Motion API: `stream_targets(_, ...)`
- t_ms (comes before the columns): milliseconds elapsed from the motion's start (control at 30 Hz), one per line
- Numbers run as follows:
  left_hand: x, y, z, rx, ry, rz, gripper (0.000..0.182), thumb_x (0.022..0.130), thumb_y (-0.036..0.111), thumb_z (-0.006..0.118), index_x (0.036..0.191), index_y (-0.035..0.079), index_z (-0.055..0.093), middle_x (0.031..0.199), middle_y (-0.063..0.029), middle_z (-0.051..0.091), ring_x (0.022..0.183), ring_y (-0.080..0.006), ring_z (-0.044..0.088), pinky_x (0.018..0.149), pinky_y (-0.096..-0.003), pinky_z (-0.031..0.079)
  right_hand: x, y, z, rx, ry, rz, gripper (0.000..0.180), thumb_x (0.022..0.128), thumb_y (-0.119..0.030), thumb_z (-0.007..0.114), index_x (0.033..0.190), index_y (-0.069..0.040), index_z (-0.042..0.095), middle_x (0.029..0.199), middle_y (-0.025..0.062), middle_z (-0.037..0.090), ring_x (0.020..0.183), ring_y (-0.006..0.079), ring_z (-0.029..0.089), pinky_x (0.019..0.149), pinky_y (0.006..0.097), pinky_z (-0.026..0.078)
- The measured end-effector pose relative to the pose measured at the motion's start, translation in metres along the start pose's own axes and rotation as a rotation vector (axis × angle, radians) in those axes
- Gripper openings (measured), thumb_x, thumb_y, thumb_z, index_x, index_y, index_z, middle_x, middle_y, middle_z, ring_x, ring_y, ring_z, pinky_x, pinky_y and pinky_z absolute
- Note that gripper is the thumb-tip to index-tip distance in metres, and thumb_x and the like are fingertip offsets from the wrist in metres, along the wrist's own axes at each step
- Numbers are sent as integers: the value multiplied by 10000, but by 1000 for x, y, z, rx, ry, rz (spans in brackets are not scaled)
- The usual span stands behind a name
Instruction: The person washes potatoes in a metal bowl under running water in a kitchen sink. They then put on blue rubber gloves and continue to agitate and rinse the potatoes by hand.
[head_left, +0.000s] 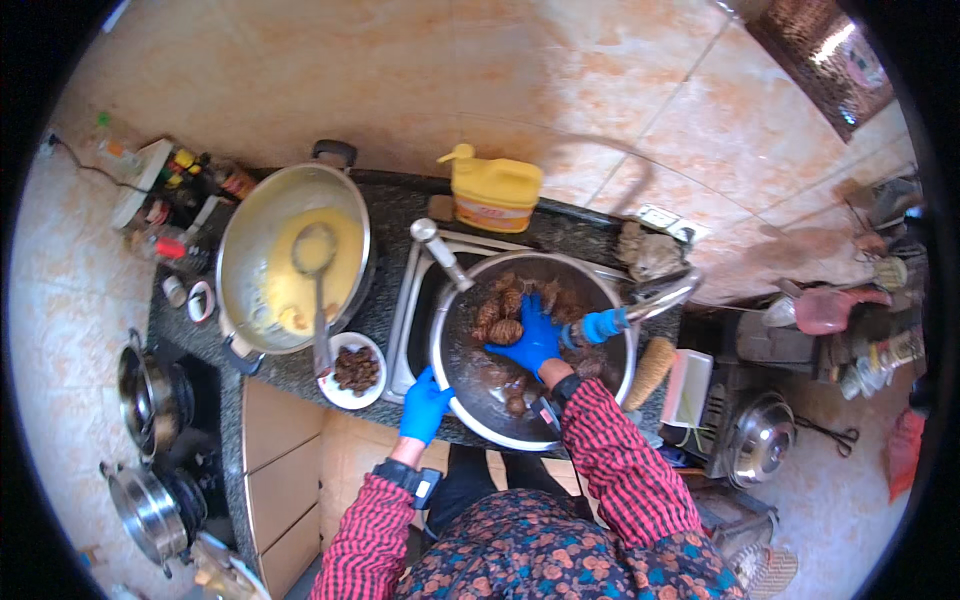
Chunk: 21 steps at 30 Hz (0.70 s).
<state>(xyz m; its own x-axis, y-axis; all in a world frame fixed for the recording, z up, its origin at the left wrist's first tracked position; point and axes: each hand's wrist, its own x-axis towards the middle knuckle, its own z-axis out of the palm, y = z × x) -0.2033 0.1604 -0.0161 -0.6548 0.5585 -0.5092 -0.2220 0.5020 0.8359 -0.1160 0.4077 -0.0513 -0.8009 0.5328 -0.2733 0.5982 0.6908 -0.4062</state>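
Observation:
My right hand (536, 337), in a blue glove, is palm down inside a wide metal basin (442, 375). Its fingers are spread over brown, ringed taro corms (506, 331) in murky water. More corms (515, 405) lie lower in the basin, partly under the water. At the basin's left rim is my blue-gloved left hand (424, 409), its thumb against the rim; whether it grips is unclear. The basin rests over a steel sink (401, 330). A chrome faucet with a blue sleeve (604, 325) reaches over the water, close to my right hand.
Left of the sink stands a large pan (247, 240) of yellowish liquid with a ladle (321, 322). A white bowl (330, 390) of brown pieces sits near my left hand. Behind are a yellow jug (495, 187) and a crumpled cloth (649, 251); a loofah (651, 371) lies right.

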Motion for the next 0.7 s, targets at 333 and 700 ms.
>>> stream_targets(333,2,6,-1,19,-22,-19,520,858,91,692,1358,53,555,827,-69,685,699,-133,646,618,-283,546,-36,46,-5,-112,149,177,733,819,-428,706,1385,-9,504,1443,335,395,1339,460,416,1082,504,393)
stream_targets(700,-3,8,0,-52,-38,17,551,881,106,703,1393,38,511,844,-67,690,754,-131,666,664,-282,560,-37,-53,0,-156,-353,-144,793,654,-557,805,1308,-154,608,1514,267,341,1342,454,408,1044,560,421)
